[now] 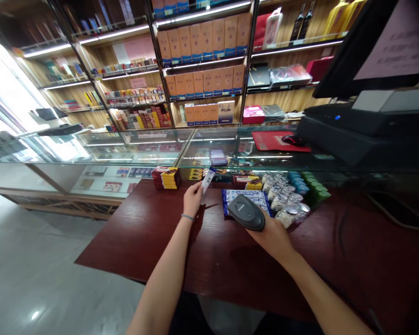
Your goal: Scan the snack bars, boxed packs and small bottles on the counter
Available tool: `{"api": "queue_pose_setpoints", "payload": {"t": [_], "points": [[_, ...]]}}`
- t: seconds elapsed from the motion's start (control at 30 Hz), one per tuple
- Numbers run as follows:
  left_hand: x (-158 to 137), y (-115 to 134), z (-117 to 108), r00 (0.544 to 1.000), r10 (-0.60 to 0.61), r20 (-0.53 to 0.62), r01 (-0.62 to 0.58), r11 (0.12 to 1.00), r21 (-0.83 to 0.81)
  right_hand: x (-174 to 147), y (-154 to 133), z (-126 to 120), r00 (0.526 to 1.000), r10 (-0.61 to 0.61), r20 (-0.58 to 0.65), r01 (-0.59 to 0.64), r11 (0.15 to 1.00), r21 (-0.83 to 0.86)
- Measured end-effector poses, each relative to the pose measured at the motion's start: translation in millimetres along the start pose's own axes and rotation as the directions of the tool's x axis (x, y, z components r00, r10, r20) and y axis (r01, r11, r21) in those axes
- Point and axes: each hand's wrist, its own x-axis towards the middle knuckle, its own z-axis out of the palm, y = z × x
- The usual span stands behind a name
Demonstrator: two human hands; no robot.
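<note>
My left hand [192, 201] pinches a slim white-and-blue packet [208, 179] by its lower end, holding it tilted above the wooden table [153, 237]. A dark barcode scanner [246, 212] is gripped in my right hand [273, 235], its head pointing forward and left. Under and behind the scanner lie several blue-and-white packets [230, 195] side by side. Just right of them stand clear jars with silver lids [289, 209]. A stack of red and yellow packs [165, 177] sits beyond my left hand, and another red and yellow stack [249, 182] lies behind the blue packets.
A glass display counter [153, 149] runs along the table's far side. Blue-lidded [298, 181] and green-lidded containers [316, 186] stand right of the jars. A monitor [373, 51], a red mouse pad [275, 141] and a dark flat device [401, 209] are at the right.
</note>
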Motion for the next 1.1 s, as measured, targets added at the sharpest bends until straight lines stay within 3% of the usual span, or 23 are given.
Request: {"api": "queue_pose_setpoints", "payload": {"t": [0.13, 0.23, 0.33, 0.53, 0.6, 0.8, 0.97, 1.1], "points": [[5, 16, -10, 0.993, 0.104, -0.055, -0.096, 0.987, 0.129, 1, 9, 3, 0.998, -0.055, -0.032, 0.054, 0.998, -0.045], [14, 27, -30, 0.978, 0.204, 0.041, -0.206, 0.926, 0.315, 2, 14, 5, 0.996, -0.072, -0.061, 0.067, 0.995, -0.077], [22, 24, -60, 0.957, 0.261, 0.127, -0.289, 0.806, 0.517, 1, 14, 5, 0.994, -0.079, -0.072, 0.074, 0.995, -0.065], [18, -16, -126, 0.962, 0.098, 0.256, -0.267, 0.536, 0.801, 0, 14, 7, 0.992, -0.091, -0.09, 0.083, 0.992, -0.093], [15, -30, -143, 0.961, 0.036, 0.273, -0.256, 0.484, 0.837, -1, 15, 8, 0.993, -0.082, -0.09, 0.074, 0.993, -0.092], [10, -58, -170, 0.969, -0.024, 0.247, -0.204, 0.49, 0.847, -3, 17, 9, 0.997, -0.02, -0.078, 0.017, 0.999, -0.042], [10, -66, -168, 0.973, -0.03, 0.228, -0.185, 0.484, 0.855, -4, 16, 9, 0.997, 0.033, -0.068, -0.033, 0.999, 0.011], [11, -69, -163, 0.972, -0.118, 0.206, -0.123, 0.492, 0.862, -3, 16, 10, 0.995, 0.064, -0.075, -0.062, 0.998, 0.028]]}}
